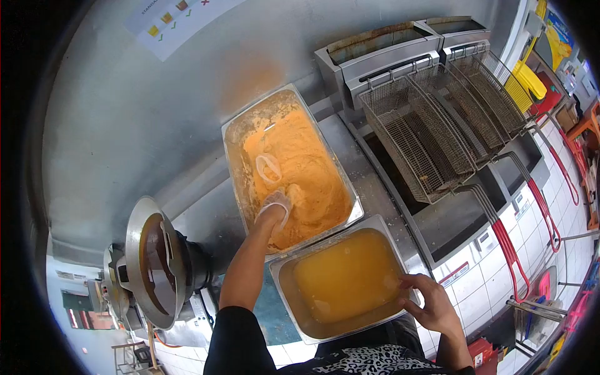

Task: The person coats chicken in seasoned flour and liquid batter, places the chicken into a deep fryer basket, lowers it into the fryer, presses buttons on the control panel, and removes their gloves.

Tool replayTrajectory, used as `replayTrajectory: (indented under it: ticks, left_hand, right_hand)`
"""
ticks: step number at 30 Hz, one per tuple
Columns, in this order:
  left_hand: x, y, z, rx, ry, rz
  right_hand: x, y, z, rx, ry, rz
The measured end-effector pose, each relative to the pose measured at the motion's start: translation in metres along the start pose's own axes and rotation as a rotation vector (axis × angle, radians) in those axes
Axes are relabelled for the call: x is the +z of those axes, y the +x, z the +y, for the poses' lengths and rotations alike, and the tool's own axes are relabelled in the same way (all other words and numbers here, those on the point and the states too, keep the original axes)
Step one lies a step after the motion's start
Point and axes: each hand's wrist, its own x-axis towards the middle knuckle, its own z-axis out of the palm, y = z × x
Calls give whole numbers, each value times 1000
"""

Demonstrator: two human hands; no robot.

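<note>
My left hand (275, 205), in a clear plastic glove, reaches into a deep metal pan (289, 92) of orange breading powder (312, 169). Its fingers are sunk in the powder, so their pose is hidden. Just beyond it, a clear ring-shaped object (269, 168) lies partly covered by powder. Bare and with fingers apart, my right hand (431, 306) is at the right rim of a second metal pan (284, 294). Thumb and fingertips reach over that rim, near the cloudy yellow liquid (344, 269) inside; whether they press on the metal I cannot tell.
Wire fryer baskets (419, 131) with red handles (509, 250) rest over the fryer at right. At left stands a round metal cooker with its lid (150, 262) raised. A printed sheet (178, 22) hangs on the metal wall behind.
</note>
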Motion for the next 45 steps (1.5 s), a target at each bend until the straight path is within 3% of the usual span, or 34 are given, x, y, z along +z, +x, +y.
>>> replayTrajectory:
  ticks: [1, 2, 4, 6, 9, 14, 16, 21, 24, 26, 27, 29, 33, 36, 39, 42, 45]
  left_hand:
    - [-1, -8, 4, 33, 20, -17]
    - [9, -24, 17, -71, -248, 114]
    - [0, -42, 40, 21, -223, 120]
    - [-12, -43, 58, 403, 362, -132]
    - [3, -30, 80, -101, -327, 75]
    - [6, -42, 49, -247, -999, 163]
    - [-6, -42, 36, -288, -1131, 261]
    - [-35, -15, 42, -326, -872, 530]
    - [-34, 22, 66, -236, -153, 406]
    - [-15, 53, 82, -306, -271, 480]
    - [-20, 56, 88, -357, -512, 622]
    - [-28, 63, 96, -377, -109, 360]
    - [-80, 0, 105, -277, 174, 147]
    - [-83, 6, 102, -251, 231, -45]
    - [-4, 56, 98, -490, -594, 531]
    - [-58, 7, 104, -498, -688, 284]
    - [-42, 33, 107, -517, -552, 475]
  right_hand:
    - [0, 0, 1, -1, 0, -9]
    - [-1, 1, 2, -23, -8, -10]
    - [-2, 3, 3, -66, -24, -14]
    - [0, 7, 5, -75, -30, -31]
    - [4, 12, 4, -79, -21, -65]
    - [1, 15, 0, -89, -11, -64]
    - [-2, 14, 2, -76, 7, -59]
    - [-3, 16, 10, -60, 11, -42]
    - [-5, 19, 13, -54, 8, -38]
    - [-8, 22, 17, -59, 7, -30]
    - [-10, 22, 20, -65, 9, -20]
    - [-15, 25, 23, -42, 18, -8]
    - [-24, 30, 29, 20, 64, 15]
    - [-22, 23, 30, 23, 105, 37]
    - [-22, 17, 30, -3, 100, 29]
    - [-22, 20, 34, 6, 106, 14]
    - [-23, 25, 36, 32, 85, -5]
